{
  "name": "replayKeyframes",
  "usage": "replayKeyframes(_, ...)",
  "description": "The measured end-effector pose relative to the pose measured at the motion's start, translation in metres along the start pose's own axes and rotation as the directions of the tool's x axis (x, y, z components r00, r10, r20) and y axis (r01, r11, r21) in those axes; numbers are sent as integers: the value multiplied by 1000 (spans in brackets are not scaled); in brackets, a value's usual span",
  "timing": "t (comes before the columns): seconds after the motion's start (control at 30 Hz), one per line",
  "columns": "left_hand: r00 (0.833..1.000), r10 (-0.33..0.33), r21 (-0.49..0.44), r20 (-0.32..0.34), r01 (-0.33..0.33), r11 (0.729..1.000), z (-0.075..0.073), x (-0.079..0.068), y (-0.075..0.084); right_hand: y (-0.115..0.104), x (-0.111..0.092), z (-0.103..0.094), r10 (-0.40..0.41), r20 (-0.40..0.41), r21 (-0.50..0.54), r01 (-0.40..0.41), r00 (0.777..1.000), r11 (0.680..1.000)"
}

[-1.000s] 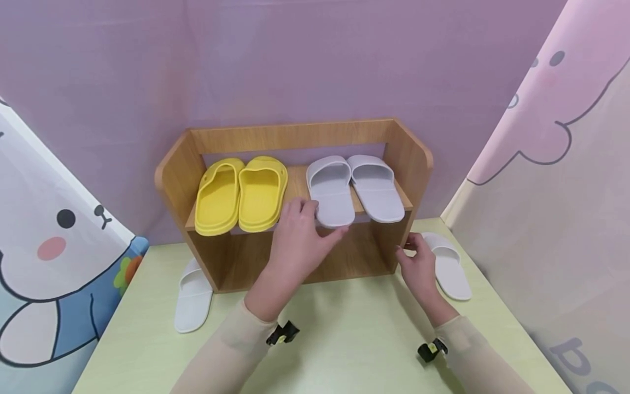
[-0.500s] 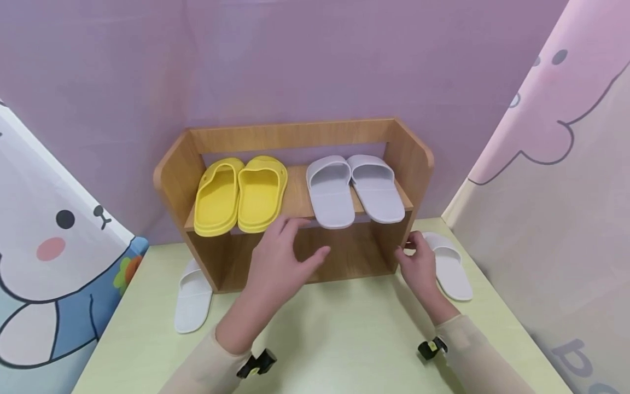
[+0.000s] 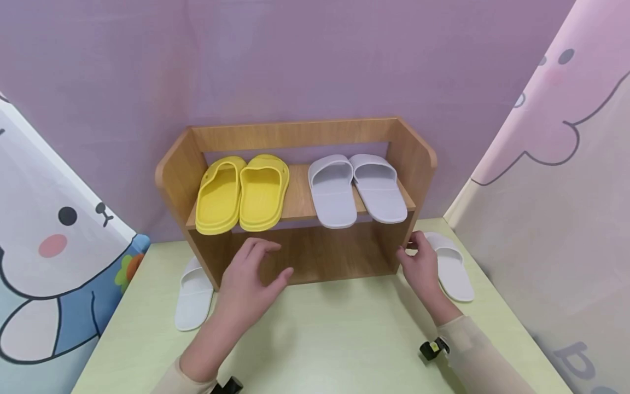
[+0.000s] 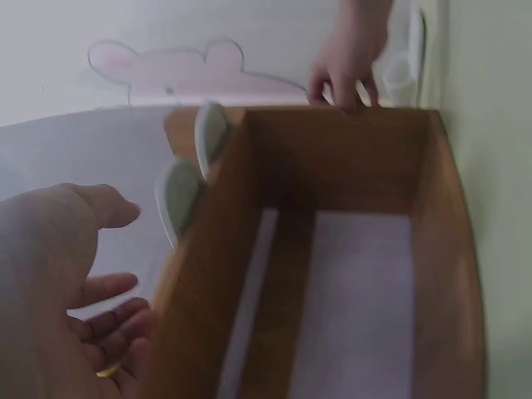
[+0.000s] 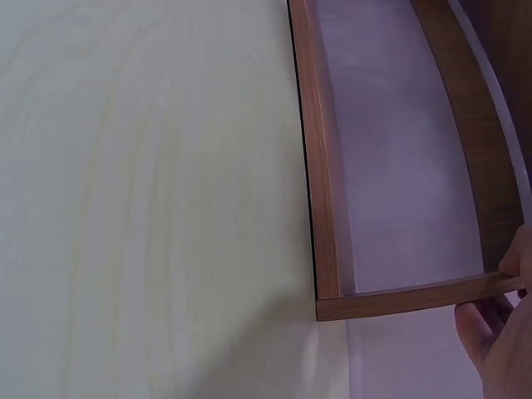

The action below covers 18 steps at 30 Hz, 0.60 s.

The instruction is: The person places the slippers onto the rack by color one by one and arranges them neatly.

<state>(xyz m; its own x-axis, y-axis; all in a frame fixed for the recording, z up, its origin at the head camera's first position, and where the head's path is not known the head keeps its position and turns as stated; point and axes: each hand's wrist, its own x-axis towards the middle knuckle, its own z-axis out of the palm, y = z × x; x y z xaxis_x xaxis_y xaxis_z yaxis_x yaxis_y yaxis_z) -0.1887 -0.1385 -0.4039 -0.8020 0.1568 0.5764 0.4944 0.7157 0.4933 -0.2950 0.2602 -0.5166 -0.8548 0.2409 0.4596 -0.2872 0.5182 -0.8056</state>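
A small wooden shoe rack point(image 3: 295, 135) carries a pair of yellow clogs point(image 3: 219, 205) on the left of its upper shelf and a pair of pale lilac slippers point(image 3: 334, 200) on the right. My left hand point(image 3: 245, 293) hovers in front of the lower compartment, fingers loosely bent, thumb apart, holding nothing. With my right hand point(image 3: 423, 267) I grip the front edge of the rack's right side panel point(image 5: 416, 301); in the right wrist view the thumb and fingers lie on opposite sides of it. The lower compartment's bottom board point(image 3: 325, 257) bears no shoes.
On the pale table point(image 3: 339, 339), one white slipper point(image 3: 193, 303) lies left of the rack, partly behind my left hand's side. Another white slipper point(image 3: 455, 276) lies to the right, beside my right hand. A purple cloth point(image 3: 295, 60) hangs behind, with printed cloths at both sides.
My left hand has left the left lilac slipper and moved down and to the left, away from the shelf. My right hand stays on the side panel, and the shoes have not moved.
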Motion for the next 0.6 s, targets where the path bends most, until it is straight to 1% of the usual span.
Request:
replayKeyframes(0.1, 1000, -14, -2, -26, 14, 1000, -3, -9, -18, 1, 0, 0, -3, -3, -7, 3, 1000, 1000)
replayKeyframes(0.2, 998, -44, 2, -33, 44, 999, -6, -18, -35, 1, 0, 0, 0, -2, -10, 0, 1000, 1000)
replayKeyframes(0.47, 992, -122, 17, 14, 122, 992, -13, -39, -71, 1, 1, -1, 6, 12, -11, -6, 1000, 1000)
replayKeyframes(0.6, 989, -146, 15, 13, 146, 989, -15, -45, -90, 0, 2, -2, 12, 22, -20, -11, 1000, 1000)
